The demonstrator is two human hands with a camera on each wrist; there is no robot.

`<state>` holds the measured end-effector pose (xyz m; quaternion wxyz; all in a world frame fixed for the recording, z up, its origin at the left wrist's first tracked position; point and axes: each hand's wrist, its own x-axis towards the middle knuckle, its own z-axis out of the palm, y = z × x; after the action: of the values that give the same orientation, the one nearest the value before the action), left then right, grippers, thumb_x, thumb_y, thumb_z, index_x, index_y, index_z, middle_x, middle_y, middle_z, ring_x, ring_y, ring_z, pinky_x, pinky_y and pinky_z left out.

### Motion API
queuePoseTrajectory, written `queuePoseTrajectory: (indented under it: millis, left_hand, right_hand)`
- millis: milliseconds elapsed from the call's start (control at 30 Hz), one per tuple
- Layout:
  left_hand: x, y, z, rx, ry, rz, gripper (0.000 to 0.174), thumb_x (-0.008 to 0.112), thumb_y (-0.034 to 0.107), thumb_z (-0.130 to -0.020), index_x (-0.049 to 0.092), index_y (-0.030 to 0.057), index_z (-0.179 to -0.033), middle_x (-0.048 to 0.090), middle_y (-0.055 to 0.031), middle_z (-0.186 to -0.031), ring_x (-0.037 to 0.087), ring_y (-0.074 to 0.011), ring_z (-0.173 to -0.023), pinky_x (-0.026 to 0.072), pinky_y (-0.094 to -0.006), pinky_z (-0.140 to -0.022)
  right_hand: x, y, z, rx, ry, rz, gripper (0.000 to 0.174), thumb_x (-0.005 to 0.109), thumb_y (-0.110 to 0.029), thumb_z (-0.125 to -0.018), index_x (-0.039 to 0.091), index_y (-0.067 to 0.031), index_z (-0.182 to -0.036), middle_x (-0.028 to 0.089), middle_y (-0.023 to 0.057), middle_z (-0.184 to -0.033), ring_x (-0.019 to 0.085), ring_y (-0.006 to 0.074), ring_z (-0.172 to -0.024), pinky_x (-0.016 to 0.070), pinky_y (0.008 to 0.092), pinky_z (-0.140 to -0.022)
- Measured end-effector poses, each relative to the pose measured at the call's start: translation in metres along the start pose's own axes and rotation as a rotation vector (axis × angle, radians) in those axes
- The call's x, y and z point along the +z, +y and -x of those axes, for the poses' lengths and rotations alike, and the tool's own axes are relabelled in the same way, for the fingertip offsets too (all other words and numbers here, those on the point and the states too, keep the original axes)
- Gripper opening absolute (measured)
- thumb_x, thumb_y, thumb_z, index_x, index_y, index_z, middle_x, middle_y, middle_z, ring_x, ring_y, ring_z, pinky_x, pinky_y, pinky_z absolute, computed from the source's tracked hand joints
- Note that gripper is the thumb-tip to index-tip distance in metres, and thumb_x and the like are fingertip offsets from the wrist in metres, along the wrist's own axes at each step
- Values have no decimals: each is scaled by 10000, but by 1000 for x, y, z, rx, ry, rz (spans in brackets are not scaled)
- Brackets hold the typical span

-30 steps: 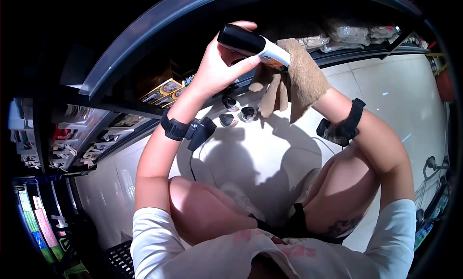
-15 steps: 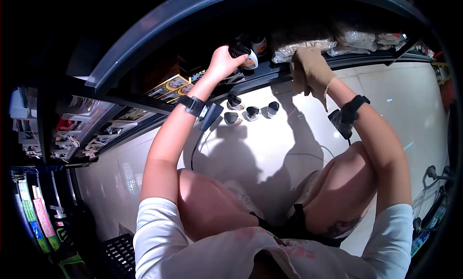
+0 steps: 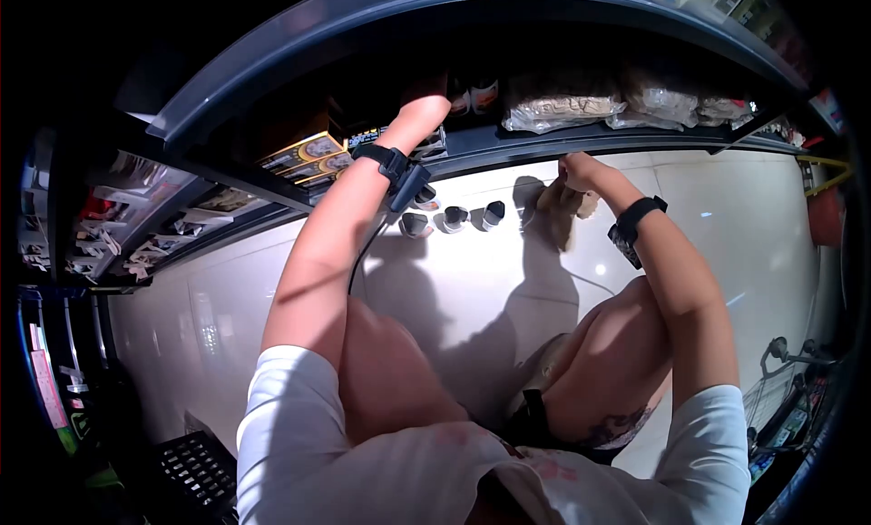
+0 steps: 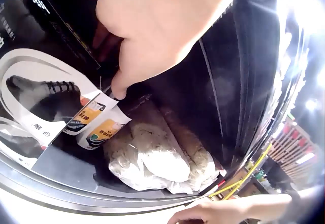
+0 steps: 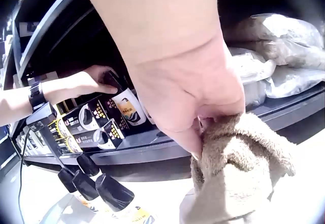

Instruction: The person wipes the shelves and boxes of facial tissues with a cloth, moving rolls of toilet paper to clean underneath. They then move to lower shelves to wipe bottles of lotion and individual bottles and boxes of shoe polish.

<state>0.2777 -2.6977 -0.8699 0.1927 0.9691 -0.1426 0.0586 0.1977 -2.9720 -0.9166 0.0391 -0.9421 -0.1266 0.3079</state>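
Deep in the shelf, my left hand (image 5: 99, 79) grips the black cap of a white bottle with an orange label (image 5: 131, 108). In the head view that hand (image 3: 428, 109) is mostly in the shelf's shadow. White bottles with orange labels (image 4: 104, 127) stand just beyond the thumb in the left wrist view. My right hand (image 3: 585, 169) pinches a bunched brown towel (image 5: 238, 168), which hangs below the fingers over the floor in front of the shelf. Several more black-capped bottles (image 3: 455, 219) stand on the floor between the two arms.
Boxes with a shoe picture (image 5: 96, 132) stack on the shelf beside the left hand. Plastic-wrapped packs (image 3: 562, 103) lie farther right on it. The shelf's front edge (image 3: 490, 148) runs below them. A black basket (image 3: 195, 471) is at lower left.
Both hands held a bottle together, the towel around its end. My left hand has carried a bottle into the shelf, while my right hand has drawn off with the towel and lowered toward the floor.
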Motion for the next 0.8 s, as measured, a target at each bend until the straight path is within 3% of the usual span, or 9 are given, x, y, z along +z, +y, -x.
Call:
queuePoseTrajectory:
  millis: [67,200,267,400,467,533,733,800]
  left_hand:
    - [8,-5,-1,84,90,-70,359,555,216,-775,501,92,-1107,563,-194,-1030,551,-340,-952,464,-407,-783]
    - [2,-5,-3,54,41,-36,374,520,256,-808,470,118,-1152,547,-196,-1073,549,-341,-959,461,-410,-794]
    - [1,-7,-7,-64,-64,-38,821,760,297,-613,331,97,-1283,488,-199,-1171,493,-341,-1051,431,-387,-871]
    - [20,-22,-7,66,96,-115,760,723,281,-669,332,102,-1296,466,-204,-1201,488,-344,-1056,418,-397,-883]
    - [16,-20,-5,113,84,-119,676,665,269,-732,337,99,-1298,461,-203,-1209,480,-348,-1064,411,-397,-887]
    - [11,-15,-3,81,100,-97,479,537,122,-781,395,119,-1239,454,-200,-1209,467,-356,-1085,410,-426,-883]
    - [-2,-10,14,167,250,-191,477,525,155,-793,384,91,-1244,455,-231,-1181,485,-373,-1020,420,-439,-848]
    - [-7,-18,17,310,335,-48,472,538,198,-818,397,80,-1253,474,-243,-1147,483,-389,-1010,418,-423,-842]
  right_hand:
    - [8,11,-3,-58,8,-68,202,577,-100,-715,616,-88,-913,619,149,-879,595,299,-800,470,345,-702]
    - [14,14,2,-132,32,-65,200,558,-91,-710,617,-97,-901,624,134,-845,589,293,-808,466,353,-701]
    - [14,11,-2,-151,49,-7,223,563,-95,-703,619,-102,-919,628,132,-848,595,284,-806,469,349,-698]
    - [3,-13,1,-268,103,-99,265,585,-91,-701,614,-70,-964,635,123,-829,609,266,-770,480,330,-687]
    - [-1,-27,2,-405,165,-137,264,607,-78,-699,611,-64,-962,632,110,-803,608,254,-753,480,331,-680]
    - [-5,-41,3,-418,163,-170,261,608,-62,-709,601,-54,-969,626,95,-774,601,239,-719,479,328,-680]
    - [-11,-69,12,-452,64,-125,281,597,-75,-740,578,-66,-1020,625,91,-789,599,244,-731,475,338,-692]
    - [-10,-71,13,-418,65,-131,300,600,-114,-723,587,-80,-1020,630,110,-877,588,272,-865,460,357,-774]
